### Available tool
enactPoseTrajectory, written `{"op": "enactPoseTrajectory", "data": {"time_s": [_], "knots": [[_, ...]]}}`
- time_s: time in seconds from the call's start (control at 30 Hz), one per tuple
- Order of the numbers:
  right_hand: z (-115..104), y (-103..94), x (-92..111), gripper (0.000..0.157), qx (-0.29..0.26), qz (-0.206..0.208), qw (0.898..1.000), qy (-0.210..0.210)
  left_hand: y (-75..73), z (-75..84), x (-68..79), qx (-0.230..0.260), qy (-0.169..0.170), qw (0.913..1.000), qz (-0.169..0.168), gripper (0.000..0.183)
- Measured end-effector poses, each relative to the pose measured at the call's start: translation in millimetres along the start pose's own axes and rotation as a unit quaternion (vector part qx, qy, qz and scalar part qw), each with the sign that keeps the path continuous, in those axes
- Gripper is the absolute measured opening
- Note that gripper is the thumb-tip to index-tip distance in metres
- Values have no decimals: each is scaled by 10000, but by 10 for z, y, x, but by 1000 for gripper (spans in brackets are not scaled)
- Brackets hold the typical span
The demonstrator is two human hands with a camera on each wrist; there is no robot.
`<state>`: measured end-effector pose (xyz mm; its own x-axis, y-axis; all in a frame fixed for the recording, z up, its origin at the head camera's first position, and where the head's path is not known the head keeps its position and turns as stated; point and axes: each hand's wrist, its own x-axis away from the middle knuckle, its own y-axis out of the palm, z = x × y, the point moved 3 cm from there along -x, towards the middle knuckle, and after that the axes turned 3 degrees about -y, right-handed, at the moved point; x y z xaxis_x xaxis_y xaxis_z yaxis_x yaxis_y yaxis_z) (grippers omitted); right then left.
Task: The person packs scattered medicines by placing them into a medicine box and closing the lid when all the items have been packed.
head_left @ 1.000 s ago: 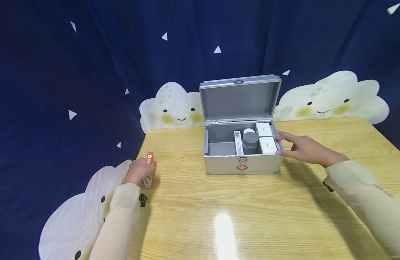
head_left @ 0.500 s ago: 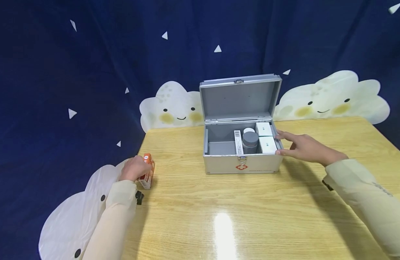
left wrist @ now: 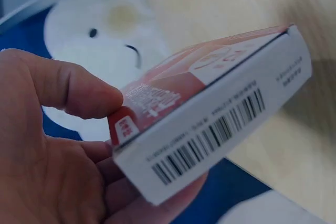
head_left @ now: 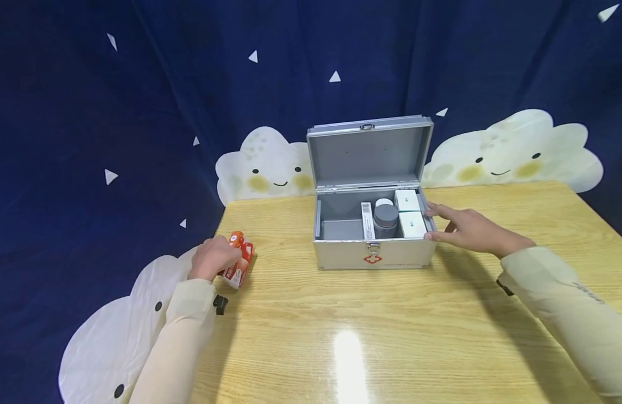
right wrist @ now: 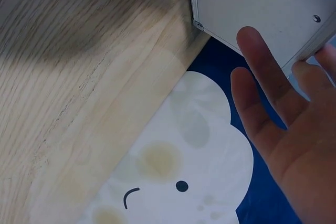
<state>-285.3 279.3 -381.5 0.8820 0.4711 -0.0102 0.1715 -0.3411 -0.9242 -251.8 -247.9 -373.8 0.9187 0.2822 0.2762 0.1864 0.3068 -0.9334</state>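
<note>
My left hand [head_left: 213, 258] pinches an orange-and-white medicine box [head_left: 238, 272] at the left edge of the table. In the left wrist view, the thumb lies on the printed orange face of the box [left wrist: 210, 124], which is tilted, with a barcode on its white side. My right hand [head_left: 469, 229] touches the right rim of an aluminium first-aid case [head_left: 341, 258], fingers spread and fairly straight. Its lid stands up. Inside, to the right, are two white cartons [head_left: 411, 224], a grey-lidded jar [head_left: 386, 219], a white-capped bottle [head_left: 383, 202] and a slim upright box [head_left: 368, 220].
The wooden table [head_left: 290, 325] runs under both arms, with a glare patch at the front. A dark blue curtain [head_left: 189, 84] with cloud pictures hangs behind and along the left. The raised lid [head_left: 371, 157] leans back close to it.
The left hand has tilted and turned the medicine box, so that its broad orange face now shows. The right hand stays at the rim of the case.
</note>
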Motion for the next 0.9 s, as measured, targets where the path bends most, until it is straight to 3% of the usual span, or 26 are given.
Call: {"op": "enactPoseTrajectory", "data": {"time_s": [0.5,0.9], "knots": [[30,20,-9,79,-85,9,10000,-2,-263,524,320,725,817,9925,544,30],[26,20,15,76,-173,12,9998,33,-430,1096,578,1341,1702,9724,866,29]]}}
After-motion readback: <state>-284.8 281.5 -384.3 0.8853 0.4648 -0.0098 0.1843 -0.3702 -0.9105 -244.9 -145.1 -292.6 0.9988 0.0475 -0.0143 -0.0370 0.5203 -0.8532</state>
